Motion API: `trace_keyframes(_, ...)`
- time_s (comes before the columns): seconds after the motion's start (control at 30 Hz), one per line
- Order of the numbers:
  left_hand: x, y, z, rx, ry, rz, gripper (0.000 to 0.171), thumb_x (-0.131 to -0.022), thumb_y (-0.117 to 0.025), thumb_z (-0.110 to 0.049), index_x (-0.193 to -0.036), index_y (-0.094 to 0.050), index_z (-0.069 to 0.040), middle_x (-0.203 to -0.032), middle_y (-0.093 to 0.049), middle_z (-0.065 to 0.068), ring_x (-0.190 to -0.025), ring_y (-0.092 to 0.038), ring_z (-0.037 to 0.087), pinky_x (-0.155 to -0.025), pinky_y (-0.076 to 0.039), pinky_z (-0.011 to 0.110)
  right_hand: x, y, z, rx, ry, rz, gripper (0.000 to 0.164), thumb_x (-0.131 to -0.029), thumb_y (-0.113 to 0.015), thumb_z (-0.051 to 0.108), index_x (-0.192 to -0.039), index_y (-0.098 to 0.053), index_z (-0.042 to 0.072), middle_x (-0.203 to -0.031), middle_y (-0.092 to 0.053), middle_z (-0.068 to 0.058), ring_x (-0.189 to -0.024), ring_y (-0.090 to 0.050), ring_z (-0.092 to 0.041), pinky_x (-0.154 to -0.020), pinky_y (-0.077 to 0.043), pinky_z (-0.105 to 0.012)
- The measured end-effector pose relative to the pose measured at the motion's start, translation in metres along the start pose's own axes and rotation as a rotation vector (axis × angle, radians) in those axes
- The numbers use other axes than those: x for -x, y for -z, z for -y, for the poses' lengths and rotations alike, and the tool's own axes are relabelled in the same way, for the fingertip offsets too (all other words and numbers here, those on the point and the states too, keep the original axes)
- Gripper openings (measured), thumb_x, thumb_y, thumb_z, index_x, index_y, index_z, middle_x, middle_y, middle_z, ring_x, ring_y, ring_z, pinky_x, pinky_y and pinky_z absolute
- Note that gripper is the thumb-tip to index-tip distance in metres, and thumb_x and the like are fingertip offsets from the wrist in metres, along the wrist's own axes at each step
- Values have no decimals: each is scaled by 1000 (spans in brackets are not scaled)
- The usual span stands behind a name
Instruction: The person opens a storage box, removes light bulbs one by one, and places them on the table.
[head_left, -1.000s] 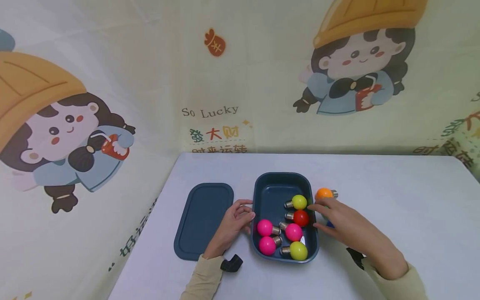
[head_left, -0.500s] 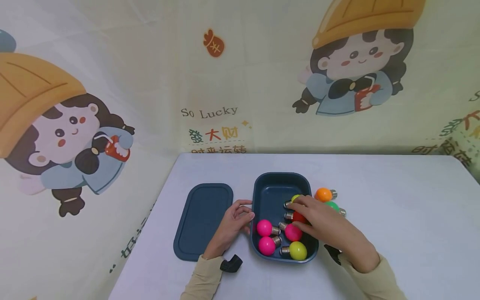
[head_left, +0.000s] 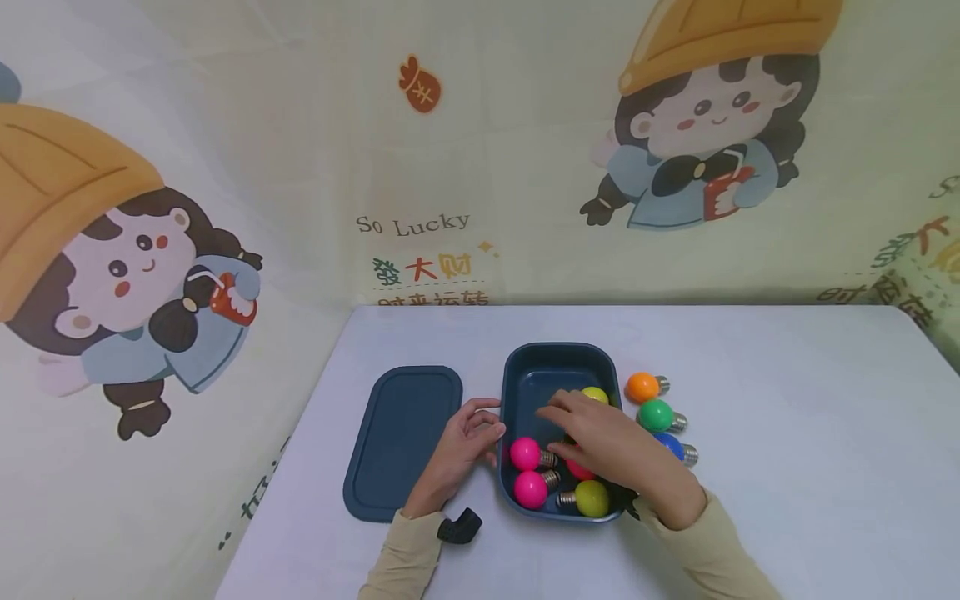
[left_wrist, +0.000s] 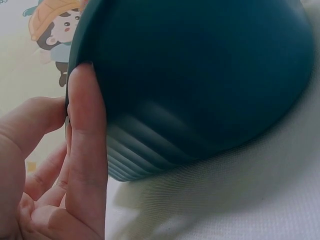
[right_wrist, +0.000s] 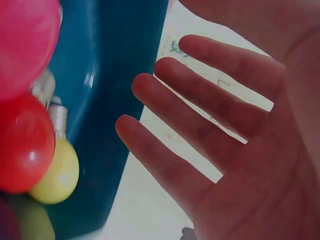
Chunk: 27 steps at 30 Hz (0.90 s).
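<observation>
Holding released right hand (head_left: 609, 435) over navy box (head_left: 540, 387)

Extending right-hand fingers straight above pink bulbs (head_left: 530, 489), yellow bulbs (head_left: 592, 498) and red bulb (right_wrist: 25, 147) lying inside. Resting left hand (head_left: 461, 446) against the box's left wall, bending its fingers loosely in a released touch. Having orange bulb (head_left: 642, 387), green bulb (head_left: 656, 414) and blue bulb (head_left: 669, 447) lying on the counter (head_left: 787, 417) beside the box's right wall, with flat navy panel (head_left: 403, 442) near the left hand.

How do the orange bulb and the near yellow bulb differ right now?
The orange bulb lies on the table; the near yellow bulb is inside the box. The orange bulb's cap points right, the yellow one's left. Both are round with metallic screw caps.
</observation>
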<state>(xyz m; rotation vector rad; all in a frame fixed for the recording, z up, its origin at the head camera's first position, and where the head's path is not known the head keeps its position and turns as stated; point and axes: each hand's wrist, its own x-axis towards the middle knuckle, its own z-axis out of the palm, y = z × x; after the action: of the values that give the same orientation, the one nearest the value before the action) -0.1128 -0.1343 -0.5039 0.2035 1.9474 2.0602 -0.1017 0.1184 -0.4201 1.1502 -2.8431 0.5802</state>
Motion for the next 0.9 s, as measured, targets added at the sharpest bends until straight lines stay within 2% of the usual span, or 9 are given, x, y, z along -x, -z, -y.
trace_keyframes(0.13,0,1,0,2,0,8,45,-96,-67,-15,-137,-49,-7,-100,-60,5,-70,-60,11,-57,-55,26,-9,-3,5,6,5,41,44,-87,-77,28,-124,-66,7,-110,-62,-5,-97,-59,-16,-80,-58,-27)
trace_keyframes(0.37,-1,1,0,10,9,-2,44,-96,-67,-15,-136,-49,-7,-100,-60,5,-70,-59,11,-56,-55,26,-20,-12,11,20,44,56,41,-88,-77,27,-122,-66,6,-106,-61,-5,-92,-59,-15,-79,-58,-29)
trace_keyframes(0.63,-1,0,2,8,1,-10,45,-94,-69,-14,-135,-51,-6,-99,-61,5,-69,-58,10,-55,-55,26,-29,-21,13,5,28,86,41,-89,-76,29,-122,-67,7,-102,-60,-3,-87,-57,-13,-74,-56,-26)
trace_keyframes(0.9,-1,0,4,2,-1,-6,44,-95,-67,-14,-135,-50,-6,-99,-61,4,-70,-57,11,-55,-55,26,-33,-30,14,-2,10,121,41,-88,-76,28,-122,-66,8,-104,-62,-5,-88,-59,-15,-78,-58,-32)
